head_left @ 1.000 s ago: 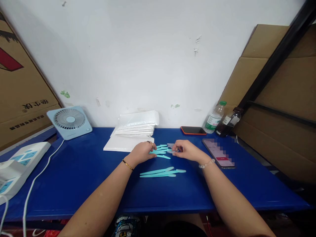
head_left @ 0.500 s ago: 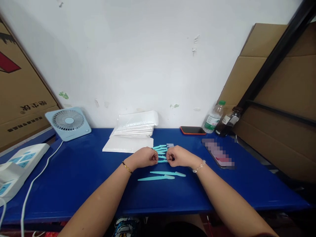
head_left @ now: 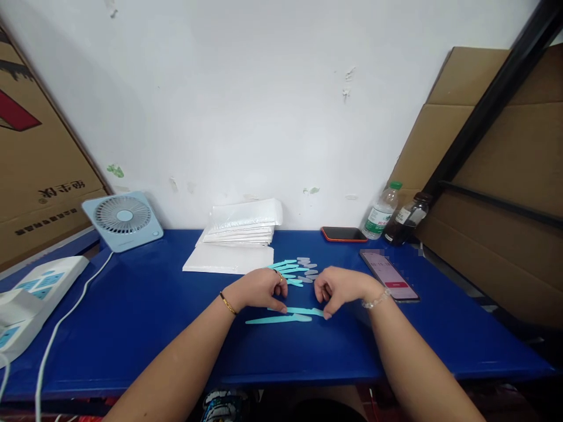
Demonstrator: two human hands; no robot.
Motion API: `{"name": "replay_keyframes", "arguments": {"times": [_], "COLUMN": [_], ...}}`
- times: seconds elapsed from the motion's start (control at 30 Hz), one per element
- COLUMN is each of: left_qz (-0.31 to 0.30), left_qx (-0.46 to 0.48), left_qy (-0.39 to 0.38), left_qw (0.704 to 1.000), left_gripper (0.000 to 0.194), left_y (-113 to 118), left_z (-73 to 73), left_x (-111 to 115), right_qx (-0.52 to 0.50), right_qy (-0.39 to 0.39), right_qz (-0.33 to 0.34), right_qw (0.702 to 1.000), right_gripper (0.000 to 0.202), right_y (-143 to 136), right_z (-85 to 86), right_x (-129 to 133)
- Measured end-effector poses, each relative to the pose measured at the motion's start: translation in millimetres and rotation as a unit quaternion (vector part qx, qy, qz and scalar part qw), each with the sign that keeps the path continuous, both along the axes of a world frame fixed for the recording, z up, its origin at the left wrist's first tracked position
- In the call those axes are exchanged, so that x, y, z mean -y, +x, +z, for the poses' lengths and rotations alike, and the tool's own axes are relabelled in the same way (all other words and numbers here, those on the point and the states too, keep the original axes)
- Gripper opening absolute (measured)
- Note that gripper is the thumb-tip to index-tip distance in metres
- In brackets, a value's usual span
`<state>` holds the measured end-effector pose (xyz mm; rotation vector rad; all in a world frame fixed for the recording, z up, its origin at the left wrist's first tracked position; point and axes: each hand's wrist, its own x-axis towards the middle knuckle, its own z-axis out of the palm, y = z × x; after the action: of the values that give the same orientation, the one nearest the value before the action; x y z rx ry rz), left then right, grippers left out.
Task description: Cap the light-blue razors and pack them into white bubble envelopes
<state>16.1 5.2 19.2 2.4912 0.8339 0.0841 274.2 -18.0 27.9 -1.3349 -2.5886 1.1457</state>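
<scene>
Two turquoise eyebrow-razor-like sticks lie near the front: an upper one (head_left: 301, 310) and a lower one (head_left: 272, 320). My left hand (head_left: 269, 288) is over the upper stick's left part, thumb and fingers apart. At that stick's right end is my right hand (head_left: 341, 290), its thumb at the tip and its other fingers curled but away from the thumb. Behind them lies a group of turquoise sticks (head_left: 288, 269), partly hidden by my left hand. Several small greyish translucent pieces (head_left: 310, 272) are beside that group's right end.
White padded envelopes (head_left: 233, 257) are stacked against the wall. A blue fan (head_left: 124, 216) and a white power strip (head_left: 44, 287) stand left. On the right are two phones (head_left: 345, 234), (head_left: 391, 275) and two bottles (head_left: 382, 214), (head_left: 404, 220).
Both hands have moved toward the front, to the upper loose stick, and their fingers have parted. The stick they held now lies with the group behind; more greyish pieces show.
</scene>
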Motion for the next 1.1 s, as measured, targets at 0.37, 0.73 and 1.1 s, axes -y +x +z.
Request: {"name": "replay_keyframes", "arguments": {"times": [0.37,0.73,1.1], "left_qz": [0.067,0.013,0.068], "left_qx": [-0.032,-0.047,-0.020], "left_qy": [0.070,0.001,0.077], "left_qw": [0.995,0.999,0.995], "left_gripper": [0.010,0.039,0.011], "left_y": [-4.4,-3.5,6.2], "left_z": [0.8,14.0,2.8], "left_x": [-6.8,11.8,15.1], "right_qx": [0.022,-0.073,-0.107], "right_qy": [0.122,0.205,0.078], "right_qz": [-0.050,-0.110,-0.013], "right_qw": [0.991,0.970,0.991], "right_gripper": [0.003,0.013,0.030], "right_y": [-3.2,-10.7,-21.9], "right_z": [-5.1,-9.0,-2.6], "right_x": [-4.7,-7.5,0.4]}}
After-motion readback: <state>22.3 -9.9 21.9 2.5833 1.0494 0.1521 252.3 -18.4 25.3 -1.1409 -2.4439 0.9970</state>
